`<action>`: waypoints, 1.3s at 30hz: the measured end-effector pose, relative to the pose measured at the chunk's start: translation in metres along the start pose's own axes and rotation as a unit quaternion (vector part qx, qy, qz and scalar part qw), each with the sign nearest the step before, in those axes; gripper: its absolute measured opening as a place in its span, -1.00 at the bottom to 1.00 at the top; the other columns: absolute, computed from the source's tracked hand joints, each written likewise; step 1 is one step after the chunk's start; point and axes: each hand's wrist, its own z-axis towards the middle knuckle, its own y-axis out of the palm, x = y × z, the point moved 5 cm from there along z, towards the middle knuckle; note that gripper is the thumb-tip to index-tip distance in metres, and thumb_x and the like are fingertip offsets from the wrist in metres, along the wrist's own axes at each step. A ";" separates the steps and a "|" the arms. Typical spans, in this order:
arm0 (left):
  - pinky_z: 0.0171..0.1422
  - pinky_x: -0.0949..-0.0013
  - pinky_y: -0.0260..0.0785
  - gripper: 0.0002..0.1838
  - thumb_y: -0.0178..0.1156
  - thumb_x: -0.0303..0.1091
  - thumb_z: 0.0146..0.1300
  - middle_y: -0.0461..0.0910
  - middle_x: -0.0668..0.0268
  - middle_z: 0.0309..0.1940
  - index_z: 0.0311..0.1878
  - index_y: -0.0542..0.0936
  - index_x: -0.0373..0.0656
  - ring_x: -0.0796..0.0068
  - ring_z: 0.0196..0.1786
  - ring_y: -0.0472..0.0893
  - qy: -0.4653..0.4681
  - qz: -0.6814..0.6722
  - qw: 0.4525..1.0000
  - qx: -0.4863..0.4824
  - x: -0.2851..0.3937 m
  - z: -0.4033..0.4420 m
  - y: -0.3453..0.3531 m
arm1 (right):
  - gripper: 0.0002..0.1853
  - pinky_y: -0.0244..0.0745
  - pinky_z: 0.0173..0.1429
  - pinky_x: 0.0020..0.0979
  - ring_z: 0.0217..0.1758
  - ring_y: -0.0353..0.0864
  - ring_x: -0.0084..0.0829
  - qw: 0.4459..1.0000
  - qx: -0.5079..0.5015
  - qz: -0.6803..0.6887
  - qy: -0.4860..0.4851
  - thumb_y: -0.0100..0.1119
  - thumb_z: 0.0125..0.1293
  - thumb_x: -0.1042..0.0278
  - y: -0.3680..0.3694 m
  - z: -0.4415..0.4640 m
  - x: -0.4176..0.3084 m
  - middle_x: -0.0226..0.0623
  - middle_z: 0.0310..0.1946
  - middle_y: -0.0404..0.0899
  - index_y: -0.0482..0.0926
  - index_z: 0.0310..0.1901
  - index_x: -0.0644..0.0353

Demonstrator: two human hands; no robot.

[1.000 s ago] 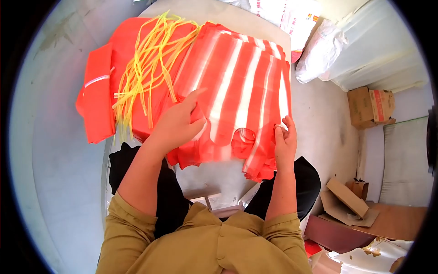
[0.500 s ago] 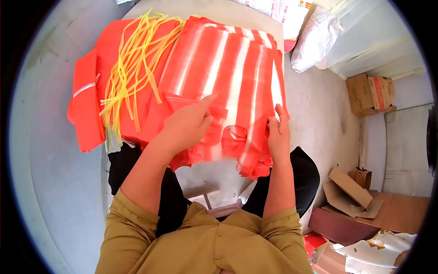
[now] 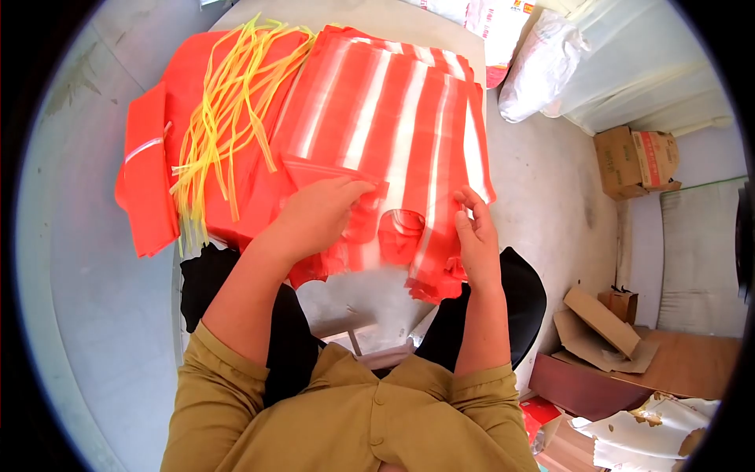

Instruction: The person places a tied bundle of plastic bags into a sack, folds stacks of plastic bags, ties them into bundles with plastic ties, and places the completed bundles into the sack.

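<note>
A stack of red-and-white striped plastic bags lies in front of me, its cut handle ends hanging toward my lap. My left hand is closed at the near left of the stack, with the folded edge of the top bag at its fingertips. My right hand is at the right edge, fingers loosely curled and thumb apart from them; I see nothing held in it. Left of the stack, a bunch of yellow strips lies across plain red bags. A folded red bundle has a pale tie around it.
The table's pale top shows behind the stack. To the right are a white sack on the floor, a cardboard box by the wall, and an opened carton on a brown surface. My knees are under the table's near edge.
My left fingers have curled in at the folded bag edge, the index no longer pointing forward. My right hand has shifted slightly left and down, its fingers bending inward.
</note>
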 end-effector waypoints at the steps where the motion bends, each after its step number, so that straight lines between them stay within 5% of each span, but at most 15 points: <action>1: 0.22 0.05 0.51 -0.56 0.12 -0.61 0.33 0.67 0.03 0.06 0.28 0.57 -0.19 -0.06 0.17 0.64 -0.004 0.001 1.000 -0.005 0.000 -0.001 0.000 | -0.43 0.21 0.66 -0.21 0.60 0.36 -0.24 1.000 0.000 0.017 -0.002 0.02 0.60 0.40 0.001 -0.001 0.001 -0.06 0.49 0.44 0.28 0.57 0.32; 5: 0.25 0.04 0.50 -0.56 0.09 -0.63 0.31 0.66 0.05 0.12 0.25 0.58 -0.14 -0.07 0.22 0.61 -0.012 0.012 1.000 -0.024 0.000 -0.006 -0.003 | -0.46 0.35 0.55 -0.24 0.51 0.45 -0.28 0.989 -0.058 0.128 0.038 0.08 0.60 0.34 0.003 -0.007 -0.010 -0.15 0.45 0.49 0.37 0.52 0.33; 8: 0.26 0.04 0.50 -0.54 0.08 -0.65 0.28 0.65 0.06 0.13 0.22 0.59 -0.12 -0.07 0.23 0.60 -0.017 0.026 0.999 -0.041 0.004 -0.008 -0.006 | -0.48 0.41 0.47 -0.27 0.44 0.51 -0.30 0.991 -0.066 0.077 0.092 0.10 0.62 0.28 -0.010 -0.009 -0.011 -0.17 0.42 0.53 0.41 0.50 0.32; 11: 0.26 0.04 0.49 -0.52 0.07 -0.68 0.25 0.64 0.08 0.12 0.21 0.60 -0.10 -0.05 0.24 0.59 -0.006 0.036 0.998 -0.048 0.005 -0.010 -0.006 | -0.51 0.39 0.50 -0.34 0.40 0.53 -0.37 0.991 0.064 -0.112 0.020 0.03 0.65 0.30 -0.033 0.006 0.000 -0.19 0.34 0.60 0.40 0.52 0.25; 19: 0.26 0.09 0.48 -0.57 0.09 -0.70 0.18 0.65 0.13 0.05 0.08 0.66 -0.14 0.04 0.19 0.58 0.023 0.045 0.999 0.005 0.010 -0.007 -0.011 | -0.41 0.40 0.45 -0.30 0.32 0.59 -0.28 0.993 0.049 -0.105 -0.006 -0.04 0.66 0.16 -0.012 0.049 0.014 -0.15 0.26 0.63 0.29 0.59 0.25; 25: 0.30 0.11 0.47 -0.67 0.17 -0.66 0.19 0.62 0.15 0.02 0.01 0.65 -0.18 0.02 0.18 0.56 0.056 0.087 0.993 0.054 0.004 -0.008 -0.015 | -0.40 0.40 0.45 -0.38 0.40 0.52 -0.39 0.994 0.031 -0.066 0.077 -0.08 0.70 0.16 -0.006 0.067 0.011 -0.20 0.39 0.55 0.20 0.65 0.17; 28: 0.32 0.11 0.46 -0.69 0.19 -0.65 0.18 0.60 0.14 0.06 0.01 0.63 -0.20 0.02 0.20 0.54 0.061 0.115 0.990 0.050 0.002 -0.008 -0.012 | -0.38 0.40 0.39 -0.42 0.28 0.54 -0.43 0.989 0.050 -0.138 -0.010 -0.06 0.69 0.14 -0.007 0.080 0.019 -0.29 0.28 0.58 0.19 0.66 0.16; 34: 0.35 0.09 0.44 -0.62 0.23 -0.63 0.15 0.58 0.13 0.10 0.07 0.61 -0.21 0.01 0.21 0.54 0.066 0.129 0.989 0.024 -0.001 -0.011 -0.008 | -0.33 0.44 0.19 -0.45 -0.02 0.49 -0.58 0.992 0.019 -0.069 0.103 0.00 0.67 0.14 -0.007 0.079 0.008 -0.45 -0.08 0.56 0.13 0.68 0.14; 39: 0.36 0.09 0.43 -0.57 0.28 -0.58 0.09 0.57 0.12 0.14 0.09 0.60 -0.20 -0.01 0.23 0.53 0.072 0.129 0.989 0.014 -0.004 -0.013 -0.007 | -0.29 0.42 0.06 -0.51 -0.13 0.45 -0.64 0.995 -0.005 -0.001 0.102 0.09 0.63 0.21 -0.001 0.068 0.003 -0.51 -0.21 0.55 0.11 0.69 0.15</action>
